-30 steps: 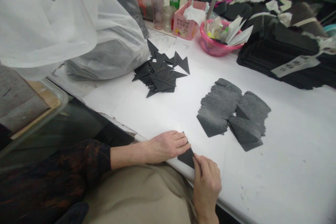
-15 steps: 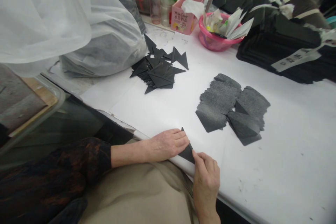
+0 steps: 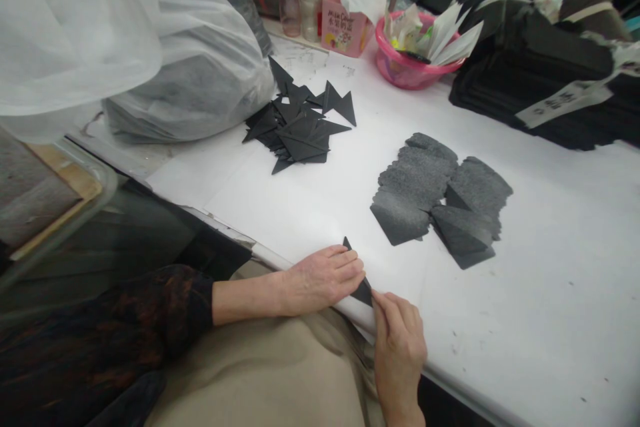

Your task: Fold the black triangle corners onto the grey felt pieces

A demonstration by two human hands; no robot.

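At the table's front edge lies a dark folded triangular piece of what looks like fabric (image 3: 362,293). My left hand (image 3: 325,278) presses over its middle, fingers together and bent across it, thumb hidden. One pointed tip pokes out beyond those fingers. Its near right corner is pinched between thumb and forefinger of my right hand (image 3: 400,330). Farther back is a loose heap of black triangular pieces (image 3: 303,130). To the right, grey-black pieces (image 3: 417,173) lie overlapped in rows, with several darker pointed ones at the near end.
A large translucent plastic bag (image 3: 200,73) bulges over the table's left side. Along the back stand a pink bottle (image 3: 287,0), a pink box (image 3: 345,23) with tissue, and a pink basket (image 3: 415,70) of papers. Stacked black pieces (image 3: 540,73) with a paper strip occupy the back right.
The view has shifted slightly, so the tabletop things sit a little higher and to the left. Both hands stay on the same dark piece, slightly farther right in the picture.
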